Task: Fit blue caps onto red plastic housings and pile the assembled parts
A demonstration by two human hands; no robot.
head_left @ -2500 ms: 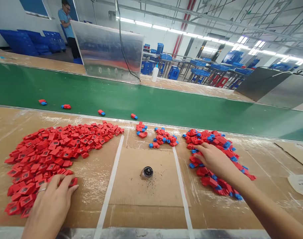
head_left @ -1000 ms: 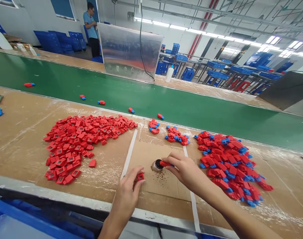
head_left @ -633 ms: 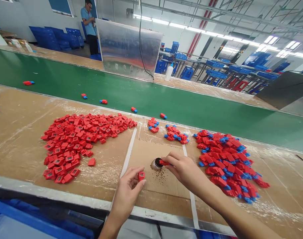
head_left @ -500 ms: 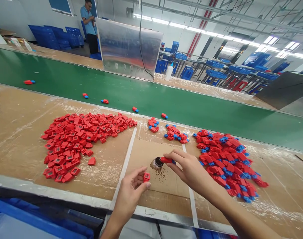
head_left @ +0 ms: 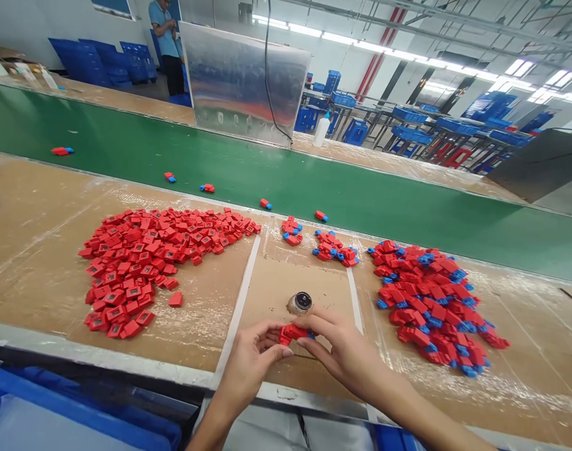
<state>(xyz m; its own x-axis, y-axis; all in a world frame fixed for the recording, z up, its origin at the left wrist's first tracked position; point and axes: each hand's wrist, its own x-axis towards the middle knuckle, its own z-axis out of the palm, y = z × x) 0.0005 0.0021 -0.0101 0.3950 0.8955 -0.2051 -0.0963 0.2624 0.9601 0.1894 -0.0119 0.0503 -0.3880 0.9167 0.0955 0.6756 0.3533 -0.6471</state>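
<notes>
My left hand (head_left: 250, 357) pinches a small red plastic block (head_left: 284, 336) between thumb and fingers. Closed on a red plastic piece with a blue end (head_left: 297, 331), my right hand (head_left: 346, 347) brings it against the block. The fingers partly cover both parts, so I cannot tell whether they are joined. Just beyond them stands a small open jar (head_left: 302, 302) with dark contents, on a sheet of cardboard (head_left: 276, 275). A heap of red blocks (head_left: 140, 257) lies to the left, and a heap of red-and-blue pieces (head_left: 426, 300) to the right.
Small clusters of red-and-blue pieces (head_left: 330, 245) lie behind the jar. Across the back runs a green conveyor belt (head_left: 408, 200) carrying several spaced pieces. Beyond it are a metal panel (head_left: 243, 81), a white bottle (head_left: 321, 130) and a standing person (head_left: 166, 47). A blue crate (head_left: 79, 407) is at lower left.
My right hand has moved from the jar's mouth down and left, bringing its piece to the block in my left hand. Pieces on the belt have shifted slightly right in view.
</notes>
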